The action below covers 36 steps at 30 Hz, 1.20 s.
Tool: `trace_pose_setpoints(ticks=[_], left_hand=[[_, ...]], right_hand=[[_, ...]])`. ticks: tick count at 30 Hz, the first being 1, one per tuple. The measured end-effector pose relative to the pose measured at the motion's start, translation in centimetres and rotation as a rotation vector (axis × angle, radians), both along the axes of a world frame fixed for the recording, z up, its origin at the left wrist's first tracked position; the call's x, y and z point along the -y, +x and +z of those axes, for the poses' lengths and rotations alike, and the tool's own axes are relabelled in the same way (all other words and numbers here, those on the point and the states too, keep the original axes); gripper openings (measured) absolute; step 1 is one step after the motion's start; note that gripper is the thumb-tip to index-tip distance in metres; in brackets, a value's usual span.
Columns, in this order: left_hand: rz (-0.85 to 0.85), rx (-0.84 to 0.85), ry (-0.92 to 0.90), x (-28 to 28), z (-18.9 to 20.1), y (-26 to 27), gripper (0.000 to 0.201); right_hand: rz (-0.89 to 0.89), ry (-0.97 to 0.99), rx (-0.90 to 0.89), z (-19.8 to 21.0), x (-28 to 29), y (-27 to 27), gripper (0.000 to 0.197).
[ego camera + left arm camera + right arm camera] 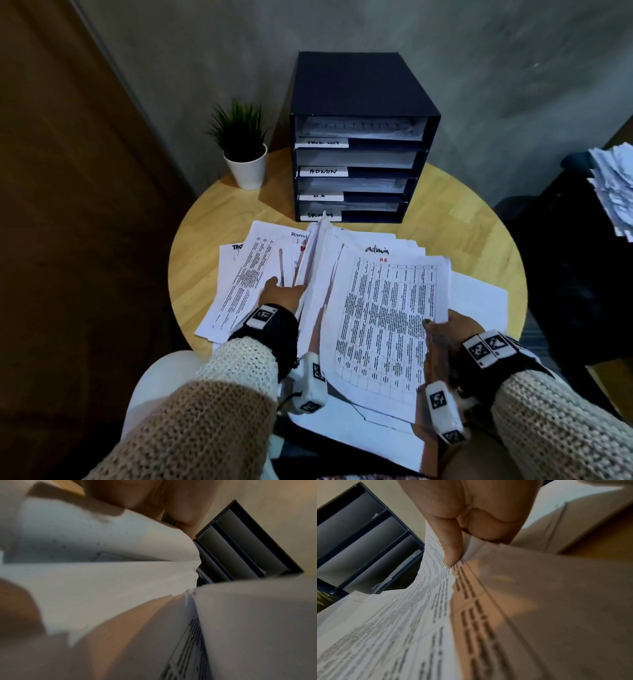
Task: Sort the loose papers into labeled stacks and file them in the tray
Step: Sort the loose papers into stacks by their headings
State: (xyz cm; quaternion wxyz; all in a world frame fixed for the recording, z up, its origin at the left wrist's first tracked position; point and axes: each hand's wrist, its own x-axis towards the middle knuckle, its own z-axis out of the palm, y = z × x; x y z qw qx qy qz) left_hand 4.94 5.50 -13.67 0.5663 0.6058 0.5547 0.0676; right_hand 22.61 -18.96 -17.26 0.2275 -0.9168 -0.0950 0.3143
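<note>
my left hand (281, 294) reaches into the loose papers (260, 270) fanned across the round surface (479, 219); it props a few sheets up on edge so i can read the headings underneath, though i cannot tell how its fingers sit. my right hand (442, 337) pinches the near edge of the sheet marked hr (387, 318), thumb on top, lifting it clear to sort. the labeled tray (359, 137) stands just behind the papers, slots facing me for easy filing.

Dim warm light, dark vignetted corners, wide-angle bending at edges, wrist views blurred close up
</note>
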Motion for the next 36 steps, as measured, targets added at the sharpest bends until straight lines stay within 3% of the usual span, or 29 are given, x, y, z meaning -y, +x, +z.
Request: trace_pose_setpoints(ticks=[3, 6, 10, 13, 16, 21, 24, 26, 30, 33, 36], left_hand=[[-0.113, -0.005, 0.041, 0.2, 0.5, 0.0, 0.048], [-0.130, 0.142, 0.137, 1.8, 1.0, 0.3, 0.029], [-0.248, 0.250, 0.210, 5.1, 1.2, 1.0, 0.025], [-0.309, 0.217, 0.226, 6.1, 1.1, 0.9, 0.026], [-0.246, 0.216, 0.234, 5.3, 1.4, 0.7, 0.024], [-0.160, 0.075, 0.205, 2.1, 1.0, -0.5, 0.021], [-0.148, -0.221, 0.326, 0.0, 0.1, -1.4, 0.051], [-0.162, -0.369, 0.310, -1.0, 0.2, -2.3, 0.070], [-0.133, -0.258, 0.266, -1.8, 0.5, -3.2, 0.073], [-0.081, -0.128, 0.203, -1.2, 0.7, -3.0, 0.034], [-0.130, -0.130, 0.306, -0.6, 0.2, -2.6, 0.028]], right_hand=[[-0.031, 0.018, 0.000, -0.1, -0.1, -0.1, 0.040], [-0.092, 0.084, -0.029, -0.9, 0.0, 0.3, 0.041], [-0.119, 0.123, -0.048, -1.6, 0.1, 0.5, 0.044], [-0.145, 0.143, -0.051, -1.8, 0.1, 0.5, 0.042], [-0.164, 0.163, -0.039, -1.9, 0.1, 0.4, 0.042], [-0.184, 0.187, -0.083, -2.5, 0.1, 0.8, 0.044], [-0.197, 0.208, -0.096, -3.0, 0.2, 0.9, 0.049], [-0.188, 0.207, -0.093, -3.0, 0.0, 0.7, 0.047], [-0.147, 0.191, -0.080, -2.5, -0.5, 0.5, 0.045], [-0.134, 0.169, -0.066, -2.1, -0.9, 0.2, 0.046], [-0.105, 0.090, -0.028, -0.9, -0.8, -0.3, 0.042]])
